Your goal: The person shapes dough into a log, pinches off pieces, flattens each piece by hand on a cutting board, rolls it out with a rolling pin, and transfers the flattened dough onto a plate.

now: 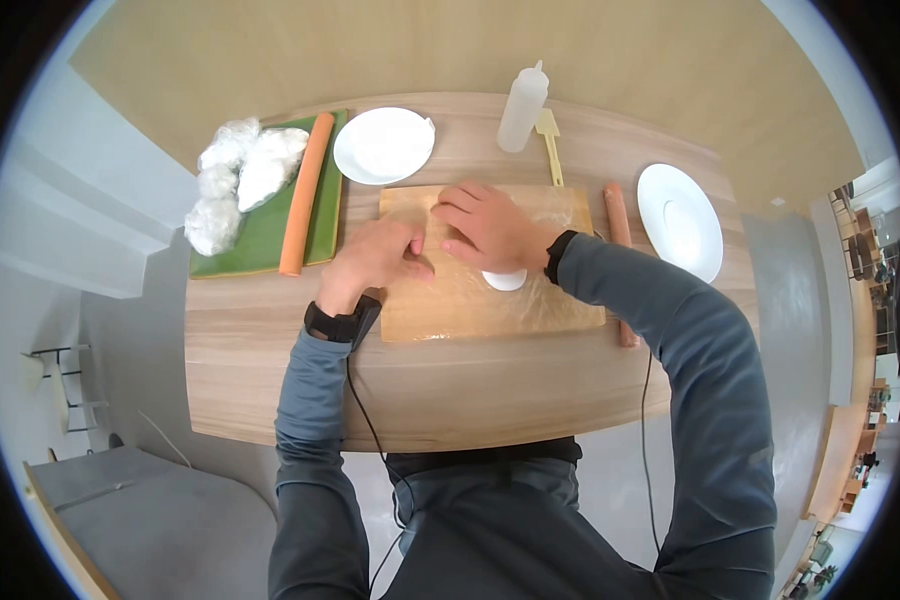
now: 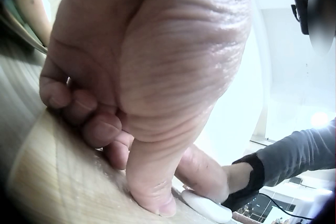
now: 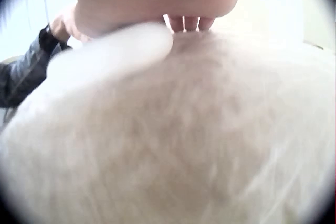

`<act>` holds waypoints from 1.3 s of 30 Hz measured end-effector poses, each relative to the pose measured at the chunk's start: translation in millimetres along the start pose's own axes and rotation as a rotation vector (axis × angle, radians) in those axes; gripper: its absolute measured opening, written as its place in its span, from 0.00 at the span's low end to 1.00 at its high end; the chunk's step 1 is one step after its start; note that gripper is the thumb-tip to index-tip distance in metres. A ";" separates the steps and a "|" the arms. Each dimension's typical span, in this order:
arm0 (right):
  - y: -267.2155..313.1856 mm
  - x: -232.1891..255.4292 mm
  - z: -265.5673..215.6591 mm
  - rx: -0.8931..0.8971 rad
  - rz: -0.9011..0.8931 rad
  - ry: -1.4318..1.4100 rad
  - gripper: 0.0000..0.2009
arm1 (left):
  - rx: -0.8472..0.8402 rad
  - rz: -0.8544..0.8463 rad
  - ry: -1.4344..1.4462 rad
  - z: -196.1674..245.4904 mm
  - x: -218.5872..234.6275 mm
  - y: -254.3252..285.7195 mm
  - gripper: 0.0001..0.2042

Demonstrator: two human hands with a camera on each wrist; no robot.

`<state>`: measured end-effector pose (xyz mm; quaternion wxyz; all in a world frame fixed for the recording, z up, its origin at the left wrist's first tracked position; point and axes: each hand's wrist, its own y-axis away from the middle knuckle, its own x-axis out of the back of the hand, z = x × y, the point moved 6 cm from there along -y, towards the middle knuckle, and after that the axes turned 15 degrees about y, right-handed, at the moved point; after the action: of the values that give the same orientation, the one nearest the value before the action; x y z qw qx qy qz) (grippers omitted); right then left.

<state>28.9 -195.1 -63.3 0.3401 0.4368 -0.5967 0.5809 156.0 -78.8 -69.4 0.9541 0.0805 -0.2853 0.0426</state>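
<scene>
Across the board (image 1: 400,203), the open right hand (image 1: 495,225) and left hand (image 1: 372,260), whose grip I cannot tell, seem to be smoothing film (image 1: 552,305), which calls next for even pressure.

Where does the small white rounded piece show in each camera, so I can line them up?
Head: the white piece lies just right of centre.
Left wrist: the white piece, bottom edge, right of centre.
Right wrist: the white piece, upper left, blurred.
Shared landmark: the right hand, directly above it in each picture.
</scene>
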 end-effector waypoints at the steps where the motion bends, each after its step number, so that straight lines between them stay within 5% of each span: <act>1: 0.8 4.6 -6.0 0.009 0.108 0.065 0.15 | 0.003 -0.001 0.005 0.4 0.9 -0.3 0.19; 11: 1.0 6.6 -20.8 0.142 -0.026 0.333 0.13 | -0.029 0.026 -0.003 -0.8 0.5 0.8 0.20; 16: 4.2 6.7 -3.3 -0.007 -0.020 -0.041 0.16 | -0.020 0.015 -0.010 -1.2 1.9 0.2 0.20; 20: 11.6 8.6 -12.9 -0.011 -0.069 -0.022 0.20 | 0.000 -0.012 -0.042 -1.5 0.1 0.0 0.20; 22: 10.3 15.7 -26.3 0.035 0.056 0.147 0.20 | 0.033 -0.028 -0.038 -2.8 1.7 -2.1 0.21; 29: 11.3 11.7 -26.9 0.037 -0.095 0.249 0.19 | 0.015 -0.016 -0.060 1.9 0.7 -1.3 0.21; 32: 12.9 27.9 -15.7 -0.011 0.033 0.037 0.21 | -0.026 -0.003 -0.033 -2.0 0.0 -0.3 0.21; 34: 31.0 26.3 19.8 -0.639 -0.186 -0.585 0.23 | -0.051 0.019 0.005 -2.0 1.9 -0.8 0.21; 37: 68.9 72.6 39.1 -0.587 0.039 -0.382 0.22 | 0.001 0.006 -0.072 -2.0 -0.4 -1.2 0.21; 39: 99.2 118.9 33.2 -0.608 -0.127 0.024 0.21 | 0.014 0.012 -0.083 2.3 1.3 1.0 0.21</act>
<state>-104.7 -248.6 2.9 0.4975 0.3447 -0.7107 0.3586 155.7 -78.2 -66.6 0.9406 0.0872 -0.3248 0.0472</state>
